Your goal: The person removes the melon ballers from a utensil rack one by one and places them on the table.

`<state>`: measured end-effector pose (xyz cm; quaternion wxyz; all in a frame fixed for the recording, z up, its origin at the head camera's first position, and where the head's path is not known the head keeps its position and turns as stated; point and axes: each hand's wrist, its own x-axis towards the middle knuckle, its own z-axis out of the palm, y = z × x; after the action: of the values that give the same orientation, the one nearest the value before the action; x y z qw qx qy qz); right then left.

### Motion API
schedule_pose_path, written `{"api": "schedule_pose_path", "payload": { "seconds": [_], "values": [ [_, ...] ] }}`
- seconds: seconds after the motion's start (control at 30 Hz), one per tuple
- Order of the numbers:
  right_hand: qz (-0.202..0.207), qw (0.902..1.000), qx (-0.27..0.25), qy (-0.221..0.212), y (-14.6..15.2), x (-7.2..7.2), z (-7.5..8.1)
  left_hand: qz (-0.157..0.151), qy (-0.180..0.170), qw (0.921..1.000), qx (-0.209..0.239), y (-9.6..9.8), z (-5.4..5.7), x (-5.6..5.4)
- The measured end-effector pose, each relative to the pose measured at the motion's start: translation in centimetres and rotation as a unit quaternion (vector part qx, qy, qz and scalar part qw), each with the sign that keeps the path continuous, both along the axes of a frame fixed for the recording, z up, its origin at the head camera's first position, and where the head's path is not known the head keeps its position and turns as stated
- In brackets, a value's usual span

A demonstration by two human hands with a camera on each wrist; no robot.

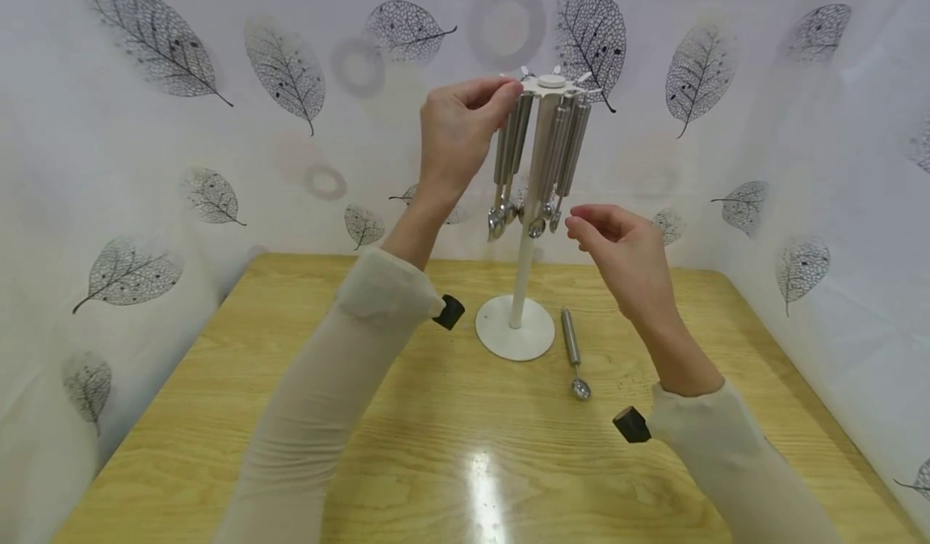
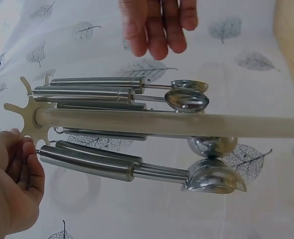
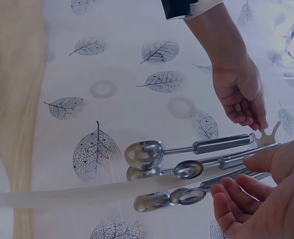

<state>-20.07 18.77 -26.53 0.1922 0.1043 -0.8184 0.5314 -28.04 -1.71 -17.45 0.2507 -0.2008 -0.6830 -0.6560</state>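
A white utensil rack (image 1: 525,274) stands upright with several steel-handled scoops (image 2: 87,164) hanging around its pole, bowls downward. My left hand (image 1: 458,128) is up at the rack's top, pinching the edge of the pronged disc (image 2: 30,122) between thumb and fingertips, close by the end of a scoop handle. Lower on the other side is my right hand (image 1: 628,261), fingers loosely bent and nothing in them. Its fingertips are beside the hanging bowls, and the left wrist view shows a gap between them. One small scoop (image 1: 571,338) lies on the table, right of the rack's base.
The rack's round white base (image 1: 501,342) rests on a wooden table (image 1: 407,447). Behind and at both sides hangs a pale cloth with leaf prints (image 1: 283,68). Black wrist cameras (image 1: 449,312) stick out from both cuffs.
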Motion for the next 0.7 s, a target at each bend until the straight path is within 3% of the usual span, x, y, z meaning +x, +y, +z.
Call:
{"api": "schedule_pose_path", "payload": {
  "seconds": [0.23, 0.7],
  "values": [
    [0.0, 0.9988, -0.033, 0.036, -1.4, -0.5, 1.1, -0.003, 0.013, 0.9999, -0.005, 0.0, 0.0, -0.2],
    [0.005, 0.9933, -0.093, 0.068, -3.0, -2.0, 1.6, -0.005, 0.006, 1.0, 0.0, -0.1, 0.0, -0.2]
  ]
}}
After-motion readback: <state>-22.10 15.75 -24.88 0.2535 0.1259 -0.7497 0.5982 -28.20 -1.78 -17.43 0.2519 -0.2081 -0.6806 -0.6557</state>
